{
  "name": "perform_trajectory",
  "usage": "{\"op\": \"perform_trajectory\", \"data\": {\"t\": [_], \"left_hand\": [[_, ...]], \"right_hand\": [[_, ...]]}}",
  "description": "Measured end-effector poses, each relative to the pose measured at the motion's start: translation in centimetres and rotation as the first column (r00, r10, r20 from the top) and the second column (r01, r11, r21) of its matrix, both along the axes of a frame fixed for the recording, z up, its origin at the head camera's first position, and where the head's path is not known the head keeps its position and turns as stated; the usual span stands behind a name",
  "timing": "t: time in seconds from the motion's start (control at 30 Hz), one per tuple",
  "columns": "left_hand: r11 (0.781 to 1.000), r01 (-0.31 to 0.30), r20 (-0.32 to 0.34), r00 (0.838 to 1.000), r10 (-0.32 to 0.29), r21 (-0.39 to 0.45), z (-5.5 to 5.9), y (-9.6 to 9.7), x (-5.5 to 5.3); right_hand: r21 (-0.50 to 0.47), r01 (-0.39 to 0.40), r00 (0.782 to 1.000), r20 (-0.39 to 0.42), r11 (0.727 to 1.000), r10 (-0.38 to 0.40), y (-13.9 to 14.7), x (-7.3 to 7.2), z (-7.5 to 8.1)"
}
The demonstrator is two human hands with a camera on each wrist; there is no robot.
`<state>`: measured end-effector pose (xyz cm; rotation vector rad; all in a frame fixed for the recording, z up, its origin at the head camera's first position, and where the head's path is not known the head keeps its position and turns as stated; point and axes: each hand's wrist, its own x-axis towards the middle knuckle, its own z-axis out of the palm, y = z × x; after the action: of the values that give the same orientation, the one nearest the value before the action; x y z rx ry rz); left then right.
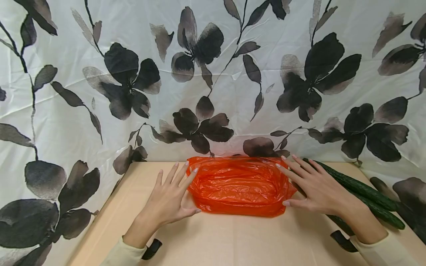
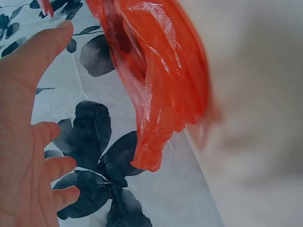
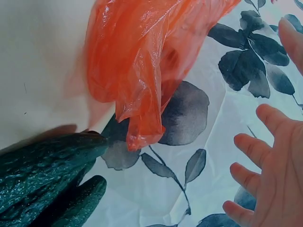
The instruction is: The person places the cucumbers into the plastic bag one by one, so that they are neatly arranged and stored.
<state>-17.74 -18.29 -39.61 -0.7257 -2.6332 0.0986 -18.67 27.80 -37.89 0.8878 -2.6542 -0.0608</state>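
While the splayed right grip (image 1: 311, 190) partly hides cucumbers (image 1: 369, 193), the splayed left grip (image 1: 168, 203) flanks the red bag (image 1: 239, 186).

Pale table (image 1: 239, 240), red bag (image 1: 237, 186), cucumbers (image 1: 362, 187) (dark green)

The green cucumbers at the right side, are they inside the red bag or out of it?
Out: the cucumbers lie on the table beside the red bag, with nothing red over their green skin.
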Motion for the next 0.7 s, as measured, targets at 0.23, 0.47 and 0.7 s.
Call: {"op": "perform_trajectory", "data": {"t": [0.23,0.47,0.7], "left_hand": [[0.999,-0.002,0.002,1.0,0.002,-0.033,-0.6,-0.1,-0.5],[0.999,-0.012,0.013,1.0,0.012,-0.051,-0.9,-0.4,-1.0],[0.999,-0.031,0.037,0.999,0.031,-0.015,-1.3,-1.1,-1.7]], "right_hand": [[0.006,0.004,1.0,0.013,1.0,-0.004,0.2,-0.1,0.1],[0.01,0.02,1.0,0.021,1.0,-0.02,0.5,-0.1,0.2],[0.001,0.025,0.999,0.032,1.0,-0.025,1.5,-0.3,0.4]]}}
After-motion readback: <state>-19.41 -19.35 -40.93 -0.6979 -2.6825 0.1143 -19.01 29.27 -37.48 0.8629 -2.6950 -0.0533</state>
